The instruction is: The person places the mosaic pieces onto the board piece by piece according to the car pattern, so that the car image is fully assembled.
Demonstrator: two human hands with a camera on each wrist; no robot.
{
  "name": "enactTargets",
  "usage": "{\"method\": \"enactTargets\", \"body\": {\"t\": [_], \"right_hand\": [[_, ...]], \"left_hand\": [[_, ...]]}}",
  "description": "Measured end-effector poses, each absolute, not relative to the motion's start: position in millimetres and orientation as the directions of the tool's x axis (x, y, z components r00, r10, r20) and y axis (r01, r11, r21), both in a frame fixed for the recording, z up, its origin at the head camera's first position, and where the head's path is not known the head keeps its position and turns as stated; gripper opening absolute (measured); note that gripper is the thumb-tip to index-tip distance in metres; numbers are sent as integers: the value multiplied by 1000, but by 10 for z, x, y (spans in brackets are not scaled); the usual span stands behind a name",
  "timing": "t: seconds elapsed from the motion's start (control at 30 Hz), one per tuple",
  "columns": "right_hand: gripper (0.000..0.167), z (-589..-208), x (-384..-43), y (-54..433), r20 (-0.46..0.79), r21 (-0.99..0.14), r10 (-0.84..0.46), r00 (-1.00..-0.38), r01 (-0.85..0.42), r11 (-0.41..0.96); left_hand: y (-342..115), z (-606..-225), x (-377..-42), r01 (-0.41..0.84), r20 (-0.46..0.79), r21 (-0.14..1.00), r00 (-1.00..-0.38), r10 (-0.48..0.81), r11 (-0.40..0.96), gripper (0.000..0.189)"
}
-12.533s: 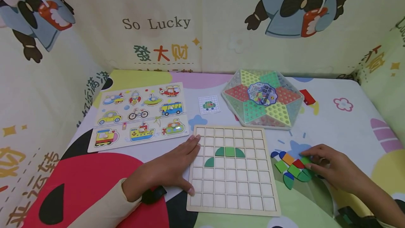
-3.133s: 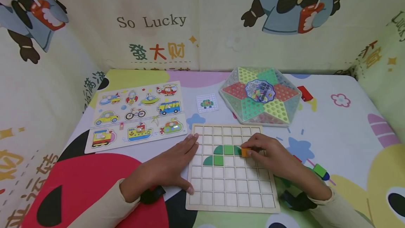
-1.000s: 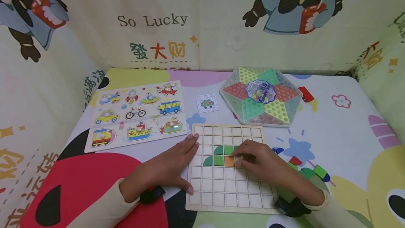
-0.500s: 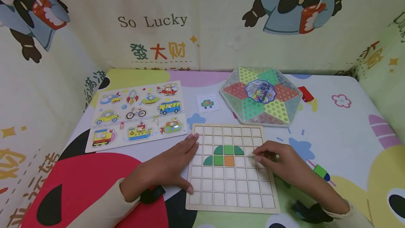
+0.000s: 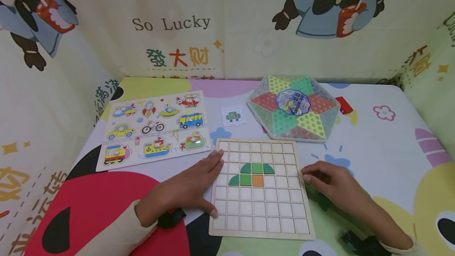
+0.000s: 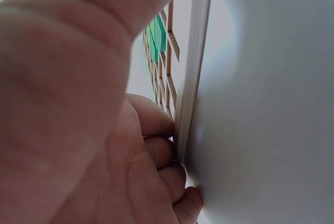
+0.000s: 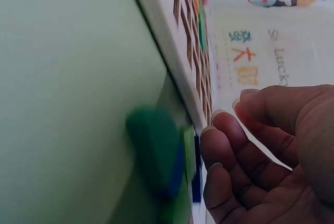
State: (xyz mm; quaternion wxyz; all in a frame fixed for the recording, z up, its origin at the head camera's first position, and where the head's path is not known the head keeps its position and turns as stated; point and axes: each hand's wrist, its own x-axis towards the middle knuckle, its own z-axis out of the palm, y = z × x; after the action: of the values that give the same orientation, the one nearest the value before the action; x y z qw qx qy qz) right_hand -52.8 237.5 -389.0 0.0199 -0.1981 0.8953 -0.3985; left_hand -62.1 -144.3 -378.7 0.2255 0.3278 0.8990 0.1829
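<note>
A wooden grid board (image 5: 260, 208) lies in front of me. My left hand (image 5: 188, 185) rests along its left edge, with the fingertips on the rim and the thumb lower down. Set in its cells are dark green quarter-circle tiles (image 5: 234, 180), green square tiles (image 5: 257, 168) and one orange square tile (image 5: 257, 180). Just beyond the board's right edge is my right hand (image 5: 332, 183), fingers loosely bent and nothing between them. Loose tiles lie under it, mostly hidden in the head view; a blurred dark green tile (image 7: 154, 145) shows in the right wrist view.
A small pattern card (image 5: 233, 115) lies behind the board. To its left is a vehicle knob puzzle (image 5: 156, 129); to its right, a hexagonal Chinese checkers box (image 5: 294, 108). A printed cloth (image 5: 401, 129) covers the table, and a curtain (image 5: 245, 23) hangs behind.
A green square and the orange square have been added to the board's lower tile row. My right hand has let go of the orange tile and moved right, off the board. The left hand stays put.
</note>
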Motion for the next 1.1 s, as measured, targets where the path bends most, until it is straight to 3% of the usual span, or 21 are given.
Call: {"method": "enactTargets", "body": {"t": [0.27,0.57,0.83,1.1], "right_hand": [[16,-3813,-465,2563,34,-678,-225,-974,-188,711],[20,-3890,-410,2749,15,-662,-110,-994,-93,743],[26,-3848,-432,2780,5,-580,-50,-999,-44,813],[37,-3772,-467,2786,-162,-548,-42,-986,54,834]], "left_hand": [[-1448,-3791,-611,510,-284,472,-684,672,719,120],[-1445,-3778,-613,510,-289,469,-683,671,721,119],[-1448,-3781,-618,512,-285,466,-685,670,722,119],[-1441,-3781,-616,505,-286,474,-686,669,721,119]]}}
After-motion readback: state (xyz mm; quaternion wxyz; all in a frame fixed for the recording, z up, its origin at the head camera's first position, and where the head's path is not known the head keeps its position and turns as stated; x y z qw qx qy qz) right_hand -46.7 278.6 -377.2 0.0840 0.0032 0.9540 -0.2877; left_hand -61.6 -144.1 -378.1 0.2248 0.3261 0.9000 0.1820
